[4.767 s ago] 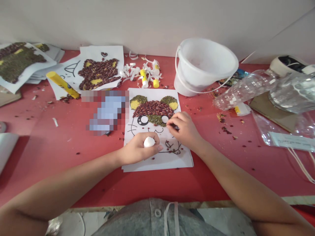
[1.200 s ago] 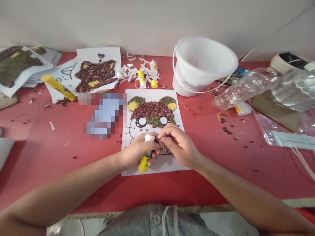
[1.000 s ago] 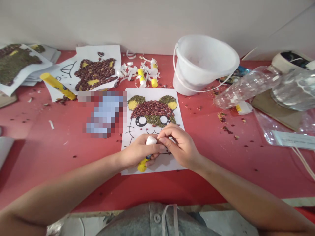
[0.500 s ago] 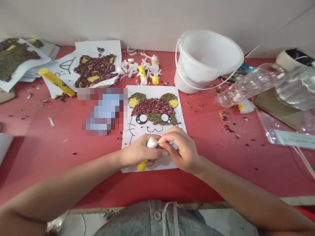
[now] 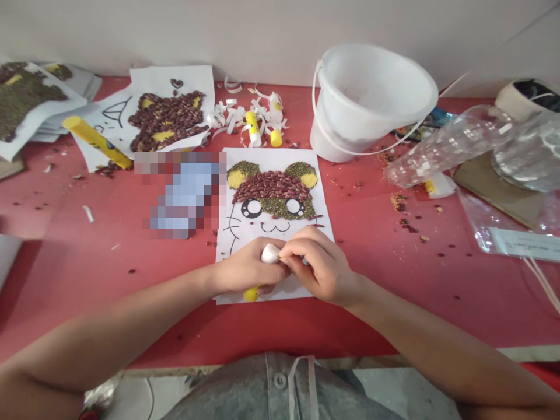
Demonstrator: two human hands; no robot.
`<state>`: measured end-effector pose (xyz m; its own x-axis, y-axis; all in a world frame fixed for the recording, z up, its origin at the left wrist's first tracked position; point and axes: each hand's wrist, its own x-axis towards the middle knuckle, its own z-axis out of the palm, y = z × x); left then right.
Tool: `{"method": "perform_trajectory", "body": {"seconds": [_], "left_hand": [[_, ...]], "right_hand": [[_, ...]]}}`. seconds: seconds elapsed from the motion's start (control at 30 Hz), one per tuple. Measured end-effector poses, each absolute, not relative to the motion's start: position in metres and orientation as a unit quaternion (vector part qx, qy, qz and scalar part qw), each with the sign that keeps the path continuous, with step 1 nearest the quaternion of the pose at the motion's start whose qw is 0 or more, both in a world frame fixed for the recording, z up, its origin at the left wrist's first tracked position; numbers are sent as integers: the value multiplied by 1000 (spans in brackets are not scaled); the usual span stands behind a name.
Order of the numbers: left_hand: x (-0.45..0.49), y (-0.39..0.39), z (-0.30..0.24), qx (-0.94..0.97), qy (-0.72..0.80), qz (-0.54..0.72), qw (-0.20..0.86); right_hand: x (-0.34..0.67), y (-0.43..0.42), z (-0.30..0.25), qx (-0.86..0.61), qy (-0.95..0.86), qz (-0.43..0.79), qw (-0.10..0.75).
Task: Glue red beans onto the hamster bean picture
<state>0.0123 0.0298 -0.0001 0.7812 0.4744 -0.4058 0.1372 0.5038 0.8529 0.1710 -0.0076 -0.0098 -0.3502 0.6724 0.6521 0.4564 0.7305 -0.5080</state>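
A white sheet with a printed hamster drawing lies on the red table in front of me; its head is filled in with red beans, green seeds and yellow ears. My left hand is closed round a yellow glue stick whose white tip points up. My right hand is closed in a pinch, fingertips touching the glue tip; what it pinches is too small to make out. Both hands rest over the lower half of the sheet.
A white plastic bucket stands behind the sheet. A finished bean picture, a yellow glue stick and more sheets lie at the left. Paper strips and small glue sticks lie at the back; clear bottles at the right. Loose seeds dot the table.
My right hand left the drawing's eye area and came down to the glue stick in my left hand; both hands then edged toward me, the stick tilting more upright.
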Motion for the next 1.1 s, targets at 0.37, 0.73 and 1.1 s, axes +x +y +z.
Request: {"method": "perform_trajectory", "body": {"seconds": [0.37,0.73,1.1], "left_hand": [[12,33,1,523,322,85,785],[10,30,-4,519,317,79,790],[8,32,0,509,294,82,805]], "right_hand": [[170,-8,-13,-353,-796,156,467],[169,-6,-13,-366,-761,209,493],[220,24,-23,-524,-737,138,404]]}}
